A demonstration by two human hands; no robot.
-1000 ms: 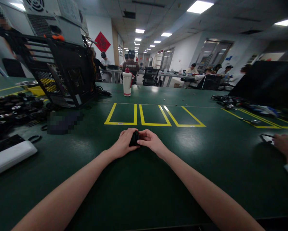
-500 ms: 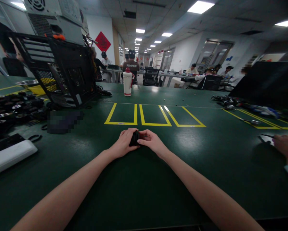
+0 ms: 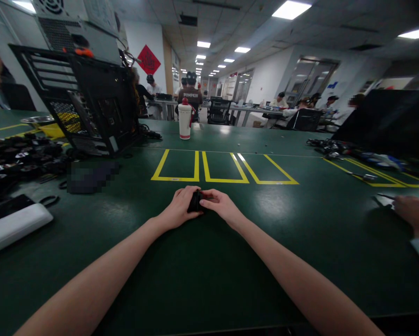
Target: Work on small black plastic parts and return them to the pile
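A small black part [image 3: 195,202] with a rounded outline is between my two hands, just above or on the green tabletop; I cannot make out its kind. My left hand [image 3: 181,205] is wrapped round its left side, thumb below and fingers over the top. From the right, my right hand [image 3: 220,204] pinches the part's edge with thumb and fingertips. Both hands cover much of it. In front of them, yellow tape outlines [image 3: 226,181] mark the table.
A black computer case [image 3: 90,105] stands at the left behind a pile of black parts [image 3: 24,156] and a white bar-shaped object [image 3: 18,229]. A white cup [image 3: 185,122] stands farther back. At the right edge, another person's hand [image 3: 413,212] holds a thin tool. Dark screen [image 3: 387,119] behind.
My hands keep nearly the same grip on the black part. The other person's hand at the right has moved slightly left. A person at the far left has shifted.
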